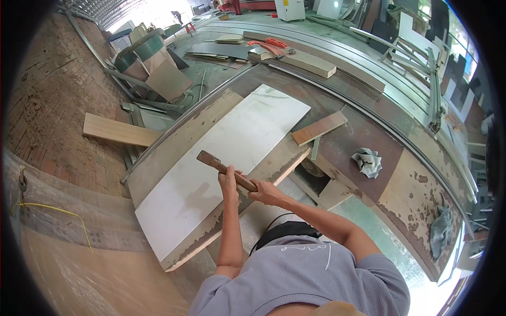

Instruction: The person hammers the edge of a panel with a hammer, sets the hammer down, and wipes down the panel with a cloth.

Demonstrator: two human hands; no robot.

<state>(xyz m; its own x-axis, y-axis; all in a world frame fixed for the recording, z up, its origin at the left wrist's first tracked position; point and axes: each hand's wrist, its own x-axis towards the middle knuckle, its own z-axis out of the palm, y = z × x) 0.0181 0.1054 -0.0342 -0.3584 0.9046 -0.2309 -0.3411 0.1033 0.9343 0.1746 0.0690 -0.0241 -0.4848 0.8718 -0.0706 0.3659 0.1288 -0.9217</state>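
Observation:
Both my hands are wrapped round a brown, worn wooden tool that looks like a long bar with a wider far end; its exact kind I cannot make out. My left hand grips it around the middle, and my right hand closes on its near end. The tool is held tilted, its wider end up and to the left. Beneath it lies a long white panel on the worn wooden workbench, and a shadow falls across the panel.
A short brown board and a crumpled grey cloth rest to the right, with another cloth farther along. Metal rails run behind the bench. Orange-handled tools lie near wood blocks. A plank juts out left.

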